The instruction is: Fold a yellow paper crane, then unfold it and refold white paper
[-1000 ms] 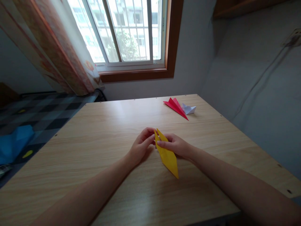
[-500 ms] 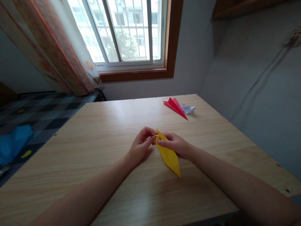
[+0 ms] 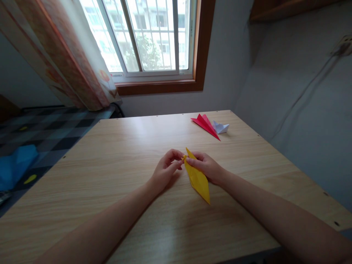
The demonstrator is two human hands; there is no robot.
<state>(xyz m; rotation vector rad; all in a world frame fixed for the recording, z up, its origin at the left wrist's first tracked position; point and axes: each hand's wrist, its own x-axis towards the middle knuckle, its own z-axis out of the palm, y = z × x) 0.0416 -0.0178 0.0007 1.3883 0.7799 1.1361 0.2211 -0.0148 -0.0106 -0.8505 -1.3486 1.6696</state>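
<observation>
Daylight came through a barred window [image 3: 154,36] at the upper middle of the frame, with a patterned curtain [image 3: 63,58] hanging at the upper left and grey walls filling the right side. Below it a pale wooden table [image 3: 123,139] took up most of the lower frame.

Near the middle of the frame lay a yellow folded paper [image 3: 198,179], a long narrow diamond with its lower tip pointing toward the bottom right and its upper tip raised between the two hands. The left hand [image 3: 165,170] had its fingers curled in narrowly, thumb and forefinger pinching a small flap at the paper's upper left edge. The right hand [image 3: 207,167] pressed on the paper's upper right side, fingertips closed on it and part of the paper hidden under the palm.

Well apart, toward the upper right of the tabletop, a red folded paper [image 3: 205,124] lay flat, with a small white folded paper [image 3: 221,127] just beside it. Nothing stood between these and the hands. At the left edge a blue cloth [image 3: 16,165] lay on a checked floor [image 3: 55,132].
</observation>
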